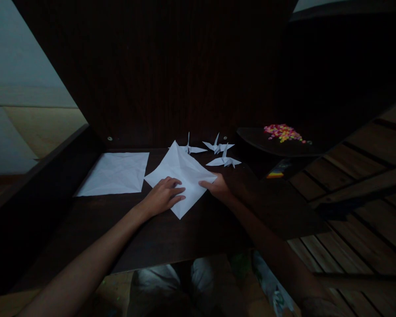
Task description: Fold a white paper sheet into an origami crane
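Observation:
A creased white sheet of paper (185,169) lies turned like a diamond on the dark desk, its left, right and far corners lifted a little. My left hand (166,193) rests on its lower left part with the fingers spread. At the right corner, my right hand (216,185) grips the sheet, thumb on top and the other fingers hidden beneath. Behind the sheet stand folded paper cranes: one crane (188,149) partly covered by the sheet, a second crane (217,146) to its right, and a third crane (224,161) nearer to my right hand.
Another white paper sheet (115,174) lies flat at the left. A raised corner shelf (260,143) at the right holds a heap of small pink and yellow pieces (284,132). A dark back panel (171,79) and a left side panel (36,189) bound the desk (125,242).

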A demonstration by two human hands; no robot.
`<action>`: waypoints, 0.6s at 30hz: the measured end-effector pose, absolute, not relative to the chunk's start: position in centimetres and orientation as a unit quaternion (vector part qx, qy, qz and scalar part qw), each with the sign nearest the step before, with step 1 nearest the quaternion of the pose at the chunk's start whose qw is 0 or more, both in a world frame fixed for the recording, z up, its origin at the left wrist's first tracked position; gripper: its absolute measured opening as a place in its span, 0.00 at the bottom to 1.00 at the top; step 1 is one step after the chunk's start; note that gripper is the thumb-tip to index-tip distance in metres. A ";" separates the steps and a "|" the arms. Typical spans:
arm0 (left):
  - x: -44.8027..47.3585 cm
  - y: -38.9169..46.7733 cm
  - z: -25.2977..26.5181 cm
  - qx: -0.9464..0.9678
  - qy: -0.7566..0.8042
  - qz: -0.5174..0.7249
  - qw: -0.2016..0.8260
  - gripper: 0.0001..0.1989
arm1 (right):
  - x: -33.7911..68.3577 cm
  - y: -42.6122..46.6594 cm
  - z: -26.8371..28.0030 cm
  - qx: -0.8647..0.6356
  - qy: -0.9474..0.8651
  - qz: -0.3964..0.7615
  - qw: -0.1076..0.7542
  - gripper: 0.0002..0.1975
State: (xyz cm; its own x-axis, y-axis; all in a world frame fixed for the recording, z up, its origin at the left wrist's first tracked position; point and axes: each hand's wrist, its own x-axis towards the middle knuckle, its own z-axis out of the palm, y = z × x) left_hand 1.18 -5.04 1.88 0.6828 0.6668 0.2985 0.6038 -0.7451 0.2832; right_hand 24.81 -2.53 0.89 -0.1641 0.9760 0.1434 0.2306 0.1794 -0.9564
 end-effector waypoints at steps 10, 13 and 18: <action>1.5 -5.3 1.6 0.904 0.376 0.194 0.059 0.19 | 24.2 -3.0 1.5 -0.451 -0.604 0.485 0.443 0.13; 1.5 -5.1 1.5 0.864 0.436 0.250 0.040 0.30 | 24.0 -2.5 0.7 -0.441 -0.539 0.511 0.504 0.18; 0.5 -4.3 2.1 0.766 0.525 0.371 -0.011 0.36 | 24.0 -1.9 0.6 -0.439 -0.450 0.536 0.564 0.23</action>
